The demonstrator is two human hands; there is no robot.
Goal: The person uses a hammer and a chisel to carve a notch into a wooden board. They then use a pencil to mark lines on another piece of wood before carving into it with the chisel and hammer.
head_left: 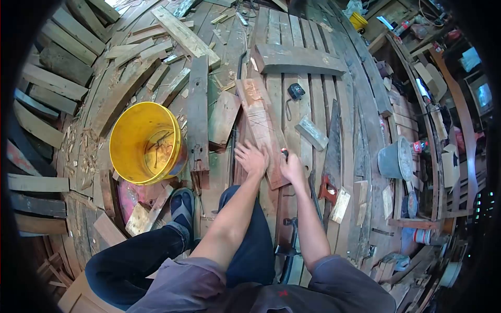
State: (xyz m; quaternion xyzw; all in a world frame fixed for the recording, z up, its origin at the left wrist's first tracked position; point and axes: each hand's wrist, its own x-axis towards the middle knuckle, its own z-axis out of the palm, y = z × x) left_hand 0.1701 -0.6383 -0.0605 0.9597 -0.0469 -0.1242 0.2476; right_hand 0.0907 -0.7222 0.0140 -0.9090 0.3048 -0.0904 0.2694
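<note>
A reddish wooden board (259, 116) with dark pencil-like lines across it lies lengthwise before me. My left hand (252, 158) rests with fingers spread at its left edge, near the lower end. On the opposite side, my right hand (293, 168) is closed around a small dark object (284, 152) with a bit of red, held against the board's edge; its kind I cannot tell. Beyond my right hand lie a short wood block (312, 133), a handsaw (332, 151) with a red handle, and a black tape measure (296, 92). A hammer (291, 229) is by my right forearm.
A yellow bucket (117, 148) stands at left beside a long grey beam (198, 112). A thick curved timber (297, 60) lies across the slats ahead. Wood offcuts and shavings litter the floor at upper left. A grey bucket (391, 160) stands at right near cluttered shelving.
</note>
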